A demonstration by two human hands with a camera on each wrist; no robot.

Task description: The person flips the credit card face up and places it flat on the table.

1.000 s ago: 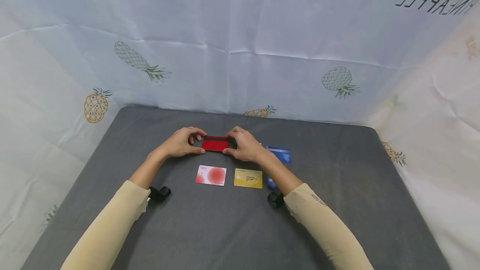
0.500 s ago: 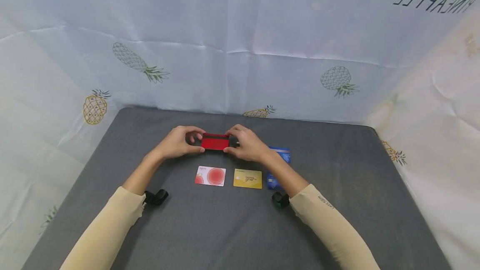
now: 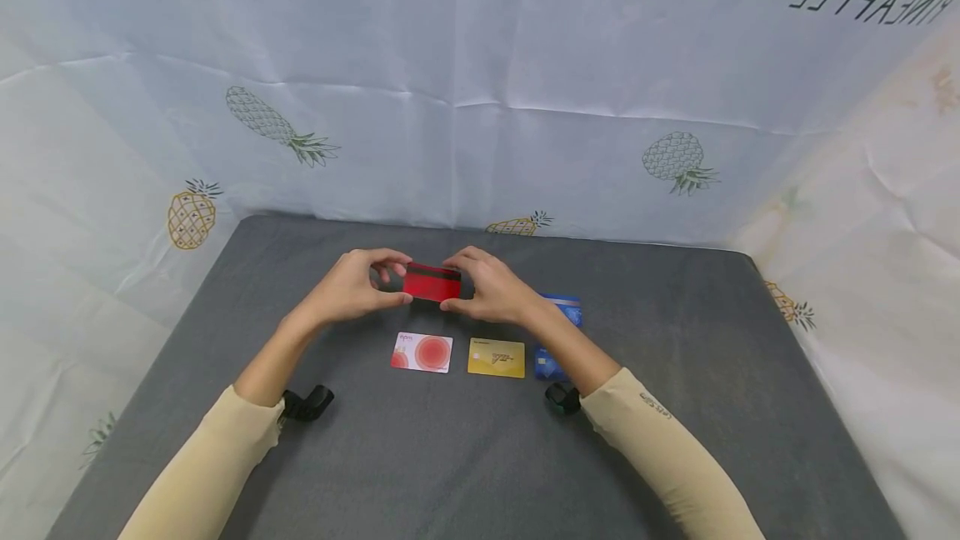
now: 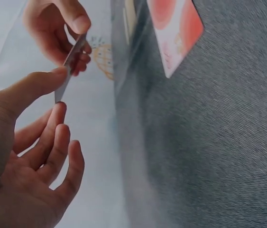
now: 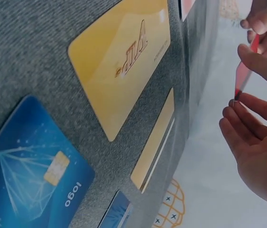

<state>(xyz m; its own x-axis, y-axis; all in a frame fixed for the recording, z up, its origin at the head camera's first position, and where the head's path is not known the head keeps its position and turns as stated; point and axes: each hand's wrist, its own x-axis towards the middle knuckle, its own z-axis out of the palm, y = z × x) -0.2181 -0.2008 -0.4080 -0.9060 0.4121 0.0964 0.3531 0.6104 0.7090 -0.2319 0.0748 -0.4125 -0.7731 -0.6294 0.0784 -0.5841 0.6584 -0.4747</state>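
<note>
A red card [image 3: 432,287] with a black stripe along its far edge is held just above the grey table, between my two hands. My left hand [image 3: 363,283] pinches its left end between thumb and fingers. At the other end, my right hand [image 3: 489,287] does the same. The left wrist view shows the card [image 4: 67,78] nearly edge-on, thumb above, index fingertip below, the other left fingers loosely spread. In the right wrist view, the red card [image 5: 241,78] stands tilted between the right thumb and fingertips.
Nearer me lie a white-and-pink card [image 3: 422,352], a yellow VIP card [image 3: 497,357] and a blue chip card [image 3: 549,364]. Another blue card [image 3: 567,307] is partly behind my right forearm. A gold striped card [image 5: 154,147] shows in the right wrist view. A pineapple-print curtain [image 3: 450,165] hangs behind.
Both hands have raised the red card a little off the table, and it now tilts slightly, right end lower. The forearms have shifted slightly outward. The other cards stay put.
</note>
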